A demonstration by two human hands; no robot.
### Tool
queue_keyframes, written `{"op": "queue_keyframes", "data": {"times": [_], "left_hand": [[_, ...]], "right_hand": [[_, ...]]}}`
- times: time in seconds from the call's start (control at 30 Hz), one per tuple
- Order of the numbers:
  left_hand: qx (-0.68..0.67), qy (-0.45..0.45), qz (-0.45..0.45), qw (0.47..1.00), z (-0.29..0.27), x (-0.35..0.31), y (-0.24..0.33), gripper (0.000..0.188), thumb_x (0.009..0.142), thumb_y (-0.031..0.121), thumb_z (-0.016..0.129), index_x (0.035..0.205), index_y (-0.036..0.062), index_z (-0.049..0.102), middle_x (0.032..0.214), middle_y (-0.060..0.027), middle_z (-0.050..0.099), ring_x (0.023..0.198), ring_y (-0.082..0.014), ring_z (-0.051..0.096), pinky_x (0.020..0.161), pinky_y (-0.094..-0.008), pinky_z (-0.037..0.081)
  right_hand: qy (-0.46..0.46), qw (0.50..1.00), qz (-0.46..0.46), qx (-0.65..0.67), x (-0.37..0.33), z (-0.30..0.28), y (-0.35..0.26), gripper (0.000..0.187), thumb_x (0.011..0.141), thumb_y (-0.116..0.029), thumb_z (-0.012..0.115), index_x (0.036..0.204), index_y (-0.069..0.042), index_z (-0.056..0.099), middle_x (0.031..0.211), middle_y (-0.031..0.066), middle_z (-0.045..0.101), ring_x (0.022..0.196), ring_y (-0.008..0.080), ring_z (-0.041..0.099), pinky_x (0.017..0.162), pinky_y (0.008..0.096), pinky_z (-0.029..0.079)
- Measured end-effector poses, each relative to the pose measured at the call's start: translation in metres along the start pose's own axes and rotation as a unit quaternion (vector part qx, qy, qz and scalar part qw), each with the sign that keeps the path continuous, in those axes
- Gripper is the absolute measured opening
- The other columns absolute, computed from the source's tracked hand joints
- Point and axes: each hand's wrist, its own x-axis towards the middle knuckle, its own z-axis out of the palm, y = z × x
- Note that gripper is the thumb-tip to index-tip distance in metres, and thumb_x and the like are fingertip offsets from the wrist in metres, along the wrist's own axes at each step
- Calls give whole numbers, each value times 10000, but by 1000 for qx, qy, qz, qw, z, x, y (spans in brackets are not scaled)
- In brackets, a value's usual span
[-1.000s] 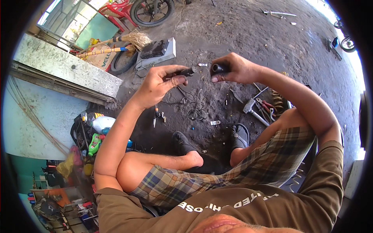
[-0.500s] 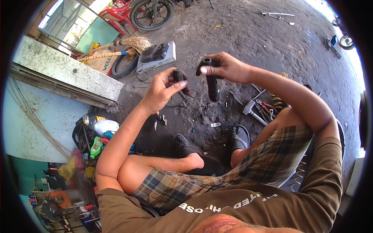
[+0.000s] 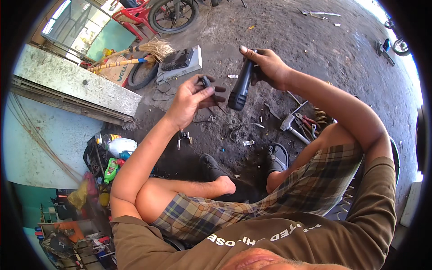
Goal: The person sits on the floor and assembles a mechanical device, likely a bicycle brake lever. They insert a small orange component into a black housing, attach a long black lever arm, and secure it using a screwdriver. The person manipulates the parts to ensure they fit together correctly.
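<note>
My right hand [image 3: 271, 68] grips a black flashlight [image 3: 243, 84] near its narrow upper end, thumb on top. The wide, ridged end slants down and to the left. To its left, my left hand [image 3: 192, 96] pinches a small dark cylindrical piece [image 3: 206, 82] between thumb and index finger; its other fingers are spread. The piece is too small to make out further. Both hands are held up above the ground, apart from each other, and their fingers are blackened.
On the dark dirt ground lie a hammer [image 3: 293, 128], red-handled pliers [image 3: 308, 120], a coil spring [image 3: 321, 118] and thin tangled wire [image 3: 239, 131]. A flat box [image 3: 194, 64] with a black case [image 3: 177, 60] on it is beyond my left hand. Bottles [image 3: 121, 146] stand at left.
My right hand has moved up and right, tilting the flashlight so its wide end swings toward my left hand. The left hand's fingers have spread while it keeps the small piece.
</note>
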Motion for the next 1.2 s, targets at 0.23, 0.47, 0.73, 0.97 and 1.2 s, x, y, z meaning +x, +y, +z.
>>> {"op": "queue_keyframes", "data": {"times": [0.23,0.47,0.73,0.97,1.2], "left_hand": [[-82,8,40,996,-12,6,2,218,1095,171,619,1282,69,579,1300,-206,716,1083,-333,768,940,-448,639],[-151,14,122,981,0,13,26,239,1122,175,562,1340,77,576,1377,-226,676,1212,-368,713,1032,-468,604],[-66,76,173,980,-13,12,37,350,1127,317,573,1395,92,583,1475,-172,640,1353,-319,631,1118,-470,530],[173,-67,-90,979,-18,10,-37,736,966,292,831,1570,61,480,1545,-158,575,1398,-255,579,1148,-415,496],[156,-110,-51,980,-4,24,-62,442,1008,168,777,1394,-2,643,1180,-108,735,1065,-169,730,942,-333,592]], "right_hand": [[80,996,28,17,11,-12,18,519,1008,-537,729,1022,-35,599,826,64,614,673,192,660,585,374,584],[-191,923,-151,-298,9,14,39,410,1000,-255,753,1366,-79,699,1128,105,772,667,151,673,565,325,582],[-128,964,-66,-224,-8,55,5,236,1057,-215,690,1146,1,657,957,101,818,775,166,775,619,314,604],[-79,994,-63,30,-3,39,3,240,1083,-258,672,1159,-34,635,1025,161,803,823,188,783,574,271,553],[-93,989,-92,70,-2,47,-7,251,1083,-263,675,1177,-32,644,1059,158,805,899,193,785,627,276,583]]}}
